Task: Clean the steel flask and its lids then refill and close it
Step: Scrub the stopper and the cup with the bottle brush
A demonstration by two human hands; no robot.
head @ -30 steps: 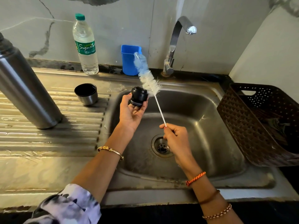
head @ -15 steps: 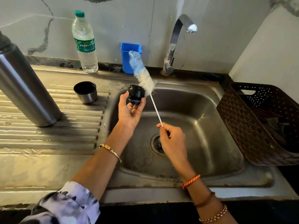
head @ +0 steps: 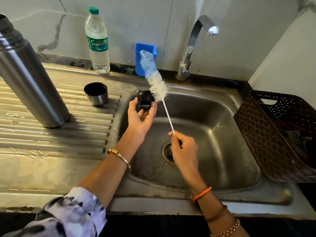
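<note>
My left hand (head: pixel 141 116) holds the black inner lid (head: pixel 144 100) of the flask over the left side of the sink, fingers curled round it. My right hand (head: pixel 183 149) pinches the thin white handle of a bottle brush (head: pixel 156 82). The brush's white bristles touch the lid's right side and reach up toward the blue cup. The tall steel flask (head: pixel 29 79) stands uncapped on the ribbed drainboard at the left. Its steel cup lid (head: pixel 96 94) sits mouth up on the drainboard between the flask and the sink.
A steel sink (head: pixel 213 134) with a drain lies below the hands. The tap (head: pixel 196 43) stands behind it with no water running. A water bottle (head: pixel 98 41) and a blue cup (head: pixel 152 48) stand at the wall. A brown basket (head: pixel 273 134) sits on the right.
The brush has slid slightly along the black lid, its bristle end shifting up and left and back again. Both hands stay over the sink.
</note>
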